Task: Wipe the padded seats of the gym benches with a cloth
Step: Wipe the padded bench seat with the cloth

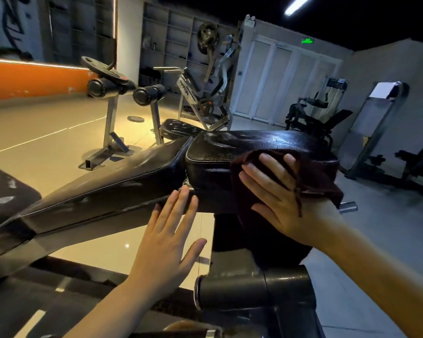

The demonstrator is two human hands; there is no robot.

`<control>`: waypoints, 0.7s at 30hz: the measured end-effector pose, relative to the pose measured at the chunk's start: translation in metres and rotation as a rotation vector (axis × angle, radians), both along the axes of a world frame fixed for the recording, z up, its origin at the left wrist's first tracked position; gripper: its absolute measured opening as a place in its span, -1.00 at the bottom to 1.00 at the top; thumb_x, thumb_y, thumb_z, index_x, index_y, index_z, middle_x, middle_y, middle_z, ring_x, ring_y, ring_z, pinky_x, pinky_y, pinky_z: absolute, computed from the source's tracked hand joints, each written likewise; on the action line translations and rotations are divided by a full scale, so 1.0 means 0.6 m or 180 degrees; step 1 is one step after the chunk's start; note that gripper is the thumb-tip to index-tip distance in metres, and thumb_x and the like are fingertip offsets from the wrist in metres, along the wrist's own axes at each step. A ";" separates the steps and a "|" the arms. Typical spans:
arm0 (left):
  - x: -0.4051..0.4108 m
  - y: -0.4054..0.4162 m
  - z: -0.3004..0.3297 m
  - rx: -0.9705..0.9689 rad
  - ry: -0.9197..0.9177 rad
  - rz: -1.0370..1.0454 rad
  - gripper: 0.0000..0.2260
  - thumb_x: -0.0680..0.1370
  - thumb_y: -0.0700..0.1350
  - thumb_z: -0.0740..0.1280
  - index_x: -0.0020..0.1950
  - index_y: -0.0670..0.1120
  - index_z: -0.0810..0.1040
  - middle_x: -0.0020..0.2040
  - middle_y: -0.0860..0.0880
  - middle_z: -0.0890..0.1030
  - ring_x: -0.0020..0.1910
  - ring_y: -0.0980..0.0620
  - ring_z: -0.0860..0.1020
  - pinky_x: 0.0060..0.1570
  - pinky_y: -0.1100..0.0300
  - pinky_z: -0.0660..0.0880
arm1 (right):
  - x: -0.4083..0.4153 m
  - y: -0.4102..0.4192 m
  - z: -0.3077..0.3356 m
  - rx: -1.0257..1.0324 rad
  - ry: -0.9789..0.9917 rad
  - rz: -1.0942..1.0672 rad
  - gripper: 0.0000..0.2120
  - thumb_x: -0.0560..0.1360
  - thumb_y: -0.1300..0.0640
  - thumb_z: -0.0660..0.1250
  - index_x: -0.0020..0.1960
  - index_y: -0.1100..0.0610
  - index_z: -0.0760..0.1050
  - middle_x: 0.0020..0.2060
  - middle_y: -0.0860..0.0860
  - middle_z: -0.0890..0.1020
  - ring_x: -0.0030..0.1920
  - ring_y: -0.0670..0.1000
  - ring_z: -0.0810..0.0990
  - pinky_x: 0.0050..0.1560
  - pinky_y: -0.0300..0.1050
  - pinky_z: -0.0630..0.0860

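One bench (122,176), black, with two pads: long back pad and raised padded seat (254,147). One cloth (313,181), dark maroon, draped over near edge of seat. Two hands. Right hand (276,191): flat, fingers spread, pressing cloth against seat's side; grip wide, nothing clasped. Left hand (166,235): flat, fingers together, fingertips touching pad underside near seat; grip wide, empty. Two foam rollers (122,90) behind. No containers seen.

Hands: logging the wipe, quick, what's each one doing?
Left hand: open, flat, empty, fingertips at the seat's underside.
Right hand: open, pressing the cloth on the seat's side.
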State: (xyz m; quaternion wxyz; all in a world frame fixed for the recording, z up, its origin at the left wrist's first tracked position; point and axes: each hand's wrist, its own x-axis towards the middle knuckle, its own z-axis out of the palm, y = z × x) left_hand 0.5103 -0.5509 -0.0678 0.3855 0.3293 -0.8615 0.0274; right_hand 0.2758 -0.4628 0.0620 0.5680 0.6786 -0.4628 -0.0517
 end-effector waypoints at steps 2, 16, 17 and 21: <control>0.001 -0.002 -0.001 -0.0035 0.0066 -0.0078 -0.41 0.63 0.22 -0.02 0.60 0.00 -0.01 0.60 0.02 -0.06 0.56 0.05 -0.09 0.48 0.16 -0.19 | 0.036 -0.028 -0.017 0.0027 -0.0159 0.0044 -0.44 0.63 -0.07 0.05 0.57 0.08 0.03 0.53 -0.02 0.14 0.54 0.11 0.07 0.53 0.14 -0.11; 0.016 -0.012 0.019 -0.0327 0.0538 0.0588 -0.38 0.57 0.16 0.09 0.56 -0.09 0.10 0.58 -0.10 0.07 0.56 -0.08 0.02 0.49 -0.15 -0.06 | 0.006 0.017 -0.024 0.0555 0.0051 0.0125 -0.50 0.62 -0.01 0.10 0.52 0.11 0.18 0.48 0.02 0.30 0.48 0.05 0.24 0.55 0.05 -0.04; 0.011 -0.015 0.023 -0.0299 0.0574 0.0633 -0.38 0.57 0.16 0.09 0.56 -0.09 0.08 0.58 -0.11 0.06 0.57 -0.07 0.01 0.49 -0.15 -0.07 | 0.002 0.026 -0.027 0.0536 -0.0038 0.0123 -0.51 0.63 -0.01 0.10 0.52 0.11 0.19 0.48 0.02 0.30 0.48 0.03 0.24 0.54 0.04 0.01; 0.004 -0.025 0.032 -0.0131 0.0676 0.0680 -0.35 0.57 0.16 0.09 0.58 -0.11 0.04 0.59 -0.08 0.03 0.57 -0.03 -0.01 0.50 -0.13 -0.07 | 0.043 -0.004 -0.029 0.0331 -0.0078 0.0086 -0.47 0.63 -0.08 0.10 0.54 0.09 0.16 0.51 -0.03 0.21 0.50 0.03 0.20 0.56 0.05 -0.09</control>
